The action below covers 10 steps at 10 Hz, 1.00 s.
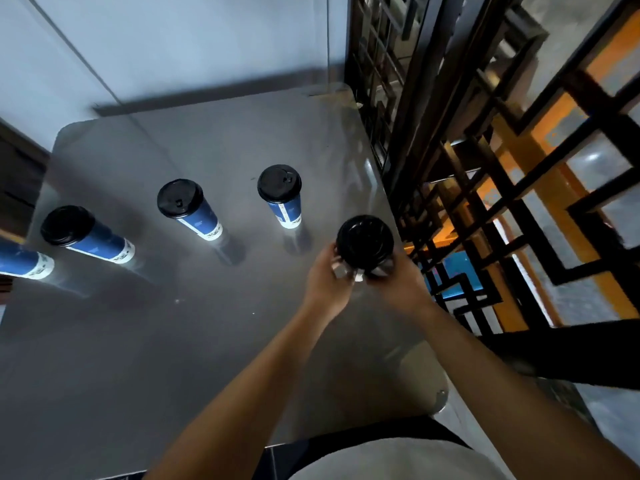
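A tall cup with a black lid [364, 241] is seen from above near the right edge of the grey table [173, 341]. My left hand [327, 282] and my right hand [398, 284] both grip this cup from either side just below the lid; the cup's body is hidden by the lid and my fingers. Three more blue cups with black lids stand on the table: one close by at the centre right [281, 195], one in the middle [187, 207] and one at the left [83, 233].
Another blue cup [24, 263] is cut off by the left frame edge. A black lattice screen [485, 168] runs along the table's right side. A pale wall [173, 46] stands behind the table. My torso in a light shirt [398, 459] is at the near edge.
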Tool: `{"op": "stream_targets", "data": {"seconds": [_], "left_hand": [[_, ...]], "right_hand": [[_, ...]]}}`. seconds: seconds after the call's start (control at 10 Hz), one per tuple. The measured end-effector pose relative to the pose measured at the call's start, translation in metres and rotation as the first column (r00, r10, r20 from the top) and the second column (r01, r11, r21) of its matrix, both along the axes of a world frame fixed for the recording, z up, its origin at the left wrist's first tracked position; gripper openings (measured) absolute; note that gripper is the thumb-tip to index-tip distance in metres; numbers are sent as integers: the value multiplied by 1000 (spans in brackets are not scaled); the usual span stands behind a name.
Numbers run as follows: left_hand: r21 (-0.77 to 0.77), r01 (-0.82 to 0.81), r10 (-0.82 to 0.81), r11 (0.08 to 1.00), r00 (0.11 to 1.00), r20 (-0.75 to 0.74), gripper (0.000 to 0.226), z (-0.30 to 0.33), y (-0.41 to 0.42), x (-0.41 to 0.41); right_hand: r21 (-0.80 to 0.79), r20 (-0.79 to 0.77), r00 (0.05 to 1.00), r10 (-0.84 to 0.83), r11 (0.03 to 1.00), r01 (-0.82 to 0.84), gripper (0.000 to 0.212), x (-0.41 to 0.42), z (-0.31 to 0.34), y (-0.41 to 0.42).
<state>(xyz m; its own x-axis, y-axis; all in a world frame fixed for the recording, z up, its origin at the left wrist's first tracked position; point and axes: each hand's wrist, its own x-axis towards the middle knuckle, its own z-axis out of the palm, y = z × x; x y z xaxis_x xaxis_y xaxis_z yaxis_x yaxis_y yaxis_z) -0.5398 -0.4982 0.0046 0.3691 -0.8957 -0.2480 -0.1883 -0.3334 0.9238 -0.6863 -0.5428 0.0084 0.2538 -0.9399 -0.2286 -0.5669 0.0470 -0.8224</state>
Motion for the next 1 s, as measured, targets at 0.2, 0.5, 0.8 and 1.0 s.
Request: {"op": "stream_targets", "data": {"seconds": [0.2, 0.5, 0.8, 1.0], "left_hand": [[65, -52, 63, 997, 983, -173, 57, -9, -80, 7], [87, -47, 66, 995, 972, -224, 60, -37, -161, 20], [53, -68, 79, 996, 968, -239, 69, -53, -167, 13], [188, -64, 84, 980, 991, -100, 91, -58, -159, 14]], "right_hand": [[9, 72, 997, -34, 999, 34, 51, 23, -10, -77], [-49, 24, 998, -51, 997, 52, 64, 41, -47, -165], [-64, 48, 998, -50, 997, 53, 66, 42, -67, -173], [102, 26, 997, -74, 992, 71, 76, 46, -68, -163]]}}
